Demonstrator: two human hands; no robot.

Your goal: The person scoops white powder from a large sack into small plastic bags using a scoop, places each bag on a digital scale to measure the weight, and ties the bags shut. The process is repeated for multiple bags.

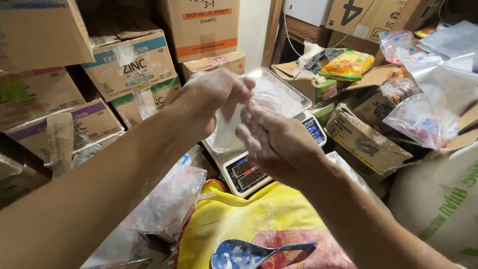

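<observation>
Both hands are up over the scale (pixel 271 144) pinching a small clear bag (pixel 230 130) of white powder. Left hand (pixel 211 97) is clamped on the bag's top from 10 o'clock, right hand (pixel 271 139) closed on it from 4 o'clock, fingers dusted white. The bag hangs between them, just above the near corner of the steel pan (pixel 284 92).

If you're closing a bag like this, I'd say keep the neck pinched tight and high, squeeze the air out before twisting, and hold it over the pan so any spill lands there.

Containers around:
- Yellow sack (pixel 239 221) at 6 o'clock, open, with a blue scoop (pixel 254 253) lying at its mouth, powder on the scoop. Can't see the contents themselves.
- Loose clear plastic bags (pixel 164 204) at 7 o'clock, look empty.
- Cardboard boxes (pixel 130 65) stacked from 9 to 12, closed, contents hidden.
- At 2 o'clock an open carton (pixel 366 142) and a yellow snack packet (pixel 348 64) on top of the pile.
- Big white sack (pixel 440 199) at 4 o'clock, closed from what shows.
</observation>
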